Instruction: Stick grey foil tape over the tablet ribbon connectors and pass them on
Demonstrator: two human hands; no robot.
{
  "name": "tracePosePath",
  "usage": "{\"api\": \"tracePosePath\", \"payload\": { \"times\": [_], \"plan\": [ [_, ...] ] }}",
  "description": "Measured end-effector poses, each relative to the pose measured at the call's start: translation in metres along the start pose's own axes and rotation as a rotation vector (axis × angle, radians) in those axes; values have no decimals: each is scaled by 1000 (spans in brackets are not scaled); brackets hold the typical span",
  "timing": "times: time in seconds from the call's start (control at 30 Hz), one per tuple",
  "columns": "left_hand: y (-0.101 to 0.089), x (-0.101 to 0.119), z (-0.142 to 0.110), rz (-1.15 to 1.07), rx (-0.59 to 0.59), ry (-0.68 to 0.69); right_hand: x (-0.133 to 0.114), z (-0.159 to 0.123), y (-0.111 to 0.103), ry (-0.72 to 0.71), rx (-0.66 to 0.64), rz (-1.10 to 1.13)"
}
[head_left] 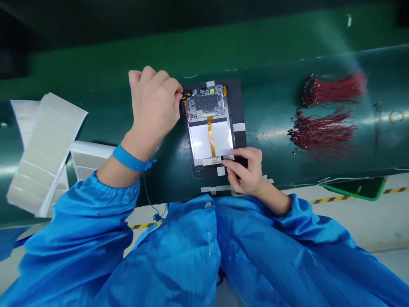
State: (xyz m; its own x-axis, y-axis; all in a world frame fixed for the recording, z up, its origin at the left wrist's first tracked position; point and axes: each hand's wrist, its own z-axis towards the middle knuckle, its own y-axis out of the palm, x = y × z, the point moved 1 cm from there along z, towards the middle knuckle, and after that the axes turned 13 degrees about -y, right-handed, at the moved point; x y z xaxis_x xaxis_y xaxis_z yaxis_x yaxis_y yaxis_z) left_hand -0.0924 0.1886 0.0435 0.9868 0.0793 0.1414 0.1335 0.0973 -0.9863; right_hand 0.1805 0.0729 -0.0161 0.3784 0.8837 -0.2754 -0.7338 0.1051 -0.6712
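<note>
An opened tablet (198,140) lies on a black pad (239,106), its circuit board (207,102) at the far end and a silver battery (220,135) crossed by an orange ribbon cable (211,137). My left hand (155,100) is closed at the tablet's upper left corner, thumb and fingers pinched together; whatever sits between the fingertips is too small to make out. At the lower right edge of the tablet rests my right hand (245,169), with thumb and fingers apart and fingertips touching the frame near the battery's corner.
Two bundles of thin red wires, one farther (334,88) and one nearer (322,132), lie on the green mat at right. Sticker sheets (47,153) are stacked at left. A blue wrist strap (131,158) trails a cord. A green-rimmed tray (358,187) sits below the table edge.
</note>
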Motion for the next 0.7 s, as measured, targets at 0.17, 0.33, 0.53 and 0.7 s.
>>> {"api": "tracePosePath", "payload": {
  "times": [0.17,0.33,0.53,0.7],
  "plan": [
    [0,1,7,85,-25,83,2,-2,-1,51,2,73],
    [-4,9,12,32,-117,72,3,0,-2,58,-5,100],
    [-1,11,13,-7,-108,71,4,1,-3,64,0,116],
    [11,4,13,-38,-20,-49,4,1,-3,69,6,121]
  ]
}}
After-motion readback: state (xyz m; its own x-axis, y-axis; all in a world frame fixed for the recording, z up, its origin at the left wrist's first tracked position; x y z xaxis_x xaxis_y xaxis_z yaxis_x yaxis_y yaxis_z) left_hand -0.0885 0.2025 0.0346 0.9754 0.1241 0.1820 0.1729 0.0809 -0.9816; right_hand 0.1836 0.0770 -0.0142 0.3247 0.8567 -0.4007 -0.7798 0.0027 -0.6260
